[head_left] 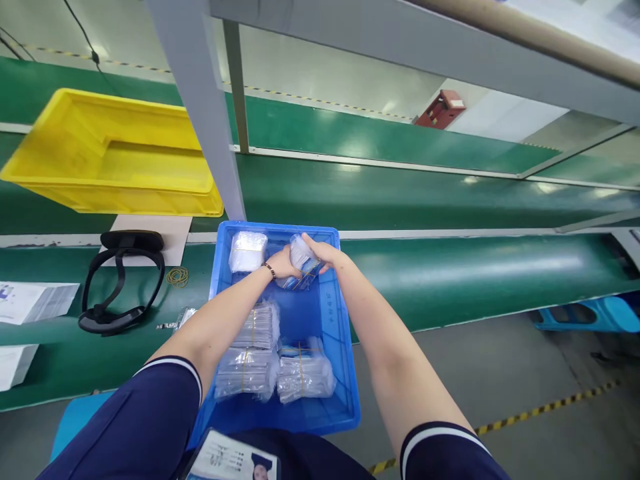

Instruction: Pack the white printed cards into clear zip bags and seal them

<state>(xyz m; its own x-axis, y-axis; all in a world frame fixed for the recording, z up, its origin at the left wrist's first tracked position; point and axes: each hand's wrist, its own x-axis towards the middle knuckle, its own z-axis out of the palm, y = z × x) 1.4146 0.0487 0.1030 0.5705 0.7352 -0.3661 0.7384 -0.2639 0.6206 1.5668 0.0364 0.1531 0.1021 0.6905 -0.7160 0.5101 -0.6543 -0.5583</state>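
Bright, even light from overhead. Pale glare streaks lie on the green belt (450, 273) and the glossy floor (310, 73) beyond. Shadows are soft, deepest inside the blue crate (345, 373). Wide-angle distortion bows the grey frame (200, 113) toward the edges. The left hand (283, 263), right hand (325, 255) and the bundle (301, 257) they hold appear sharp.

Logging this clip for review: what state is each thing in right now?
left hand: closed on the held bundle
right hand: closed on the held bundle
held bundle: banded, gripped at the bin's far end
blue bin: open, partly filled
loose bundles: banded, lying flat in the bin
yellow tray: open, nothing seen inside
rubber band: loose, unused
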